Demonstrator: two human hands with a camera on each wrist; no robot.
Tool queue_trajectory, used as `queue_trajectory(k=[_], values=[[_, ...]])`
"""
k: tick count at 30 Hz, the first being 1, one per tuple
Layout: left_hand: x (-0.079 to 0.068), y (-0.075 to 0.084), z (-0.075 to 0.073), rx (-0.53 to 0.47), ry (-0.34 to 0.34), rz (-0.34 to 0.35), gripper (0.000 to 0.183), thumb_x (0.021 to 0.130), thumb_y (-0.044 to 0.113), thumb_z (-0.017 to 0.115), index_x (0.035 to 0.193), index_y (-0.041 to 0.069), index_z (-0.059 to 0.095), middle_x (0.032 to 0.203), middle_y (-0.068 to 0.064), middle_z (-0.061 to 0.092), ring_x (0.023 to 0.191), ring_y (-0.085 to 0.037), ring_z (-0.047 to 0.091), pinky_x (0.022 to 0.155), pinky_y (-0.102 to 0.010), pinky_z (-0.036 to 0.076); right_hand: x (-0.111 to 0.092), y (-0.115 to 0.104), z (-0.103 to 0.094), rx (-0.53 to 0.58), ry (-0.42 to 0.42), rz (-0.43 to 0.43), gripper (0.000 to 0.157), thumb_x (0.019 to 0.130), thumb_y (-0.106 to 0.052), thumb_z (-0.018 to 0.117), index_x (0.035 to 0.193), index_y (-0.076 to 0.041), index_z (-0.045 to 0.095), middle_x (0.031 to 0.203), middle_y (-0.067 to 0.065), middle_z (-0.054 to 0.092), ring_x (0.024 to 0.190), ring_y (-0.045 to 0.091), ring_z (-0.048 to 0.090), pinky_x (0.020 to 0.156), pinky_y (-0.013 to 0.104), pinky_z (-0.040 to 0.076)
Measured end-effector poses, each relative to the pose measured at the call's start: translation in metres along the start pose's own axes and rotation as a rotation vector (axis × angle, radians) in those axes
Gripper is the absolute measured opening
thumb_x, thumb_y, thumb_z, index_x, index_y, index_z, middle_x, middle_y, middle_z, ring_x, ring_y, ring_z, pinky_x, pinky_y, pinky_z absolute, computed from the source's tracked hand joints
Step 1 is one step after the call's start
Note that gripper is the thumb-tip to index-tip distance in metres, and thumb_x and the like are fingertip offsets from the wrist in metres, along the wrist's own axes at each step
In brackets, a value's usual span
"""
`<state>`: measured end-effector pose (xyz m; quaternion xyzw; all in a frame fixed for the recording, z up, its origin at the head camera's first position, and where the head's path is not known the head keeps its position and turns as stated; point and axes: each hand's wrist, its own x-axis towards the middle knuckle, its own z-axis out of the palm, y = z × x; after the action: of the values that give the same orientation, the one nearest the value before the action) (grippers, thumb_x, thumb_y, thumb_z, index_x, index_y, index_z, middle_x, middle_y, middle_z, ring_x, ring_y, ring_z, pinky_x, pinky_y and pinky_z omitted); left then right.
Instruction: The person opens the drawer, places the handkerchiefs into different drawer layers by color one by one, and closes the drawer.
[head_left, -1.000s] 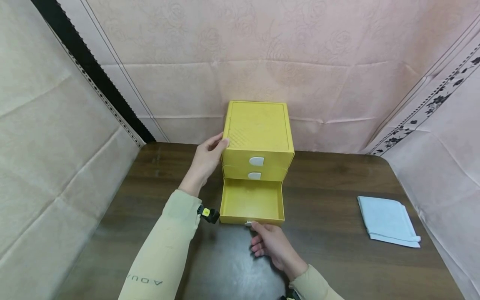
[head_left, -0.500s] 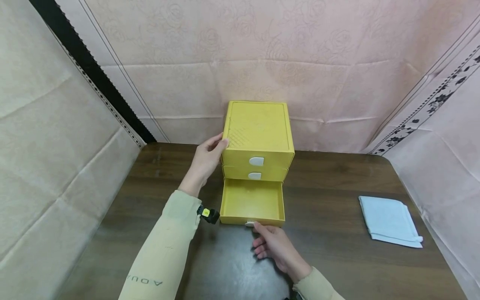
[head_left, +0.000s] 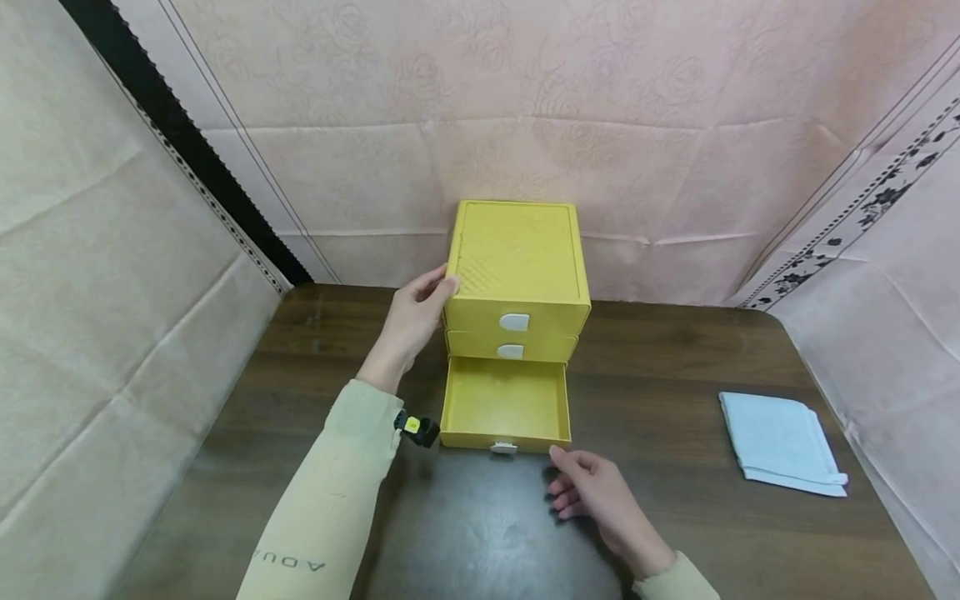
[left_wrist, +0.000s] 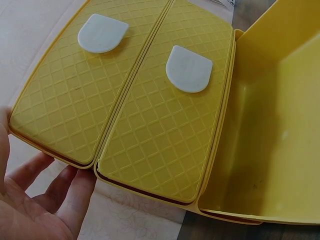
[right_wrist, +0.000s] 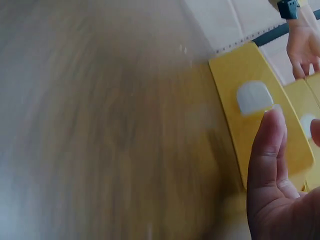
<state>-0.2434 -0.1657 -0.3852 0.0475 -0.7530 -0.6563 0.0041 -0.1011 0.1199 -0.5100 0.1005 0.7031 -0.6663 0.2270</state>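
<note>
A yellow drawer cabinet (head_left: pixel 519 254) with white pull tabs stands on the table. Its bottom drawer (head_left: pixel 506 400) is pulled out and has nothing inside, while the two drawers above are closed. My left hand (head_left: pixel 411 321) grips the cabinet's left side near the upper front corner; in the left wrist view its thumb lies at the top edge and its fingers against the side. My right hand (head_left: pixel 596 500) is just right of the open drawer's front, off its white tab (head_left: pixel 503 447), fingers loosely bent and holding nothing. In the right wrist view, its fingers (right_wrist: pixel 267 155) overlap the drawer front.
A folded light blue cloth (head_left: pixel 780 446) lies on the right of the dark wooden table (head_left: pixel 660 375). Pale patterned fabric (head_left: pixel 420 92) hangs behind the cabinet and along both sides.
My right hand has let go of the bottom drawer's tab and moved right. The drawer stays pulled out, and my left hand keeps its place on the cabinet.
</note>
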Motion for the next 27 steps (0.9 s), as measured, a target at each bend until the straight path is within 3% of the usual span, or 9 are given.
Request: queue_trajectory(k=[7,11,16,20,25,27], values=[[0.0,0.0,-0.001,-0.009,0.001,0.0,0.055,0.088,0.055,0.063,0.137,0.033,0.054,0.124,0.002,0.056,0.108,-0.018,0.056,0.09,-0.036,0.05,-0.001,0.003,-0.038,-0.069,0.172,-0.094,0.056,0.087,-0.048,0.068,0.109,0.004,0.063,0.081,0.017,0.067,0.067,0.028,0.065,0.059,0.038,0.057],[-0.001,0.001,-0.001,-0.007,0.002,-0.006,0.056,0.088,0.056,0.064,0.138,0.033,0.054,0.125,0.001,0.056,0.109,-0.018,0.056,0.091,-0.036,0.049,-0.002,-0.005,-0.072,-0.205,0.252,-0.125,0.059,0.09,-0.053,0.062,0.115,0.0,0.061,0.09,0.017,0.069,0.076,0.028,0.067,0.064,0.036,0.057],[-0.001,0.002,0.0,0.0,0.007,-0.01,0.058,0.087,0.058,0.064,0.138,0.033,0.054,0.125,0.003,0.056,0.109,-0.017,0.056,0.091,-0.036,0.05,-0.004,-0.024,-0.121,-0.362,0.288,-0.123,0.071,0.089,-0.062,0.055,0.127,-0.002,0.053,0.107,0.019,0.068,0.086,0.024,0.068,0.071,0.033,0.057],[-0.001,0.001,0.0,0.005,0.012,-0.007,0.059,0.086,0.059,0.064,0.138,0.033,0.054,0.124,0.004,0.056,0.109,-0.016,0.057,0.09,-0.035,0.05,-0.005,-0.032,-0.157,-0.499,0.338,-0.131,0.076,0.09,-0.063,0.053,0.132,-0.001,0.048,0.113,0.021,0.065,0.088,0.025,0.068,0.068,0.03,0.055],[-0.001,0.0,-0.001,0.008,0.005,-0.002,0.059,0.086,0.059,0.063,0.138,0.033,0.054,0.125,0.005,0.056,0.109,-0.016,0.056,0.09,-0.035,0.05,-0.002,-0.034,-0.193,-0.633,0.44,-0.177,0.075,0.09,-0.057,0.06,0.131,0.005,0.049,0.117,0.026,0.061,0.081,0.0,0.057,0.062,0.019,0.048],[-0.001,0.001,-0.002,0.008,0.001,-0.003,0.059,0.086,0.06,0.063,0.138,0.033,0.053,0.125,0.005,0.056,0.11,-0.016,0.056,0.09,-0.034,0.05,-0.001,-0.033,-0.205,-0.661,0.475,-0.204,0.074,0.09,-0.053,0.062,0.13,0.008,0.049,0.118,0.028,0.059,0.082,-0.001,0.054,0.06,0.016,0.046]])
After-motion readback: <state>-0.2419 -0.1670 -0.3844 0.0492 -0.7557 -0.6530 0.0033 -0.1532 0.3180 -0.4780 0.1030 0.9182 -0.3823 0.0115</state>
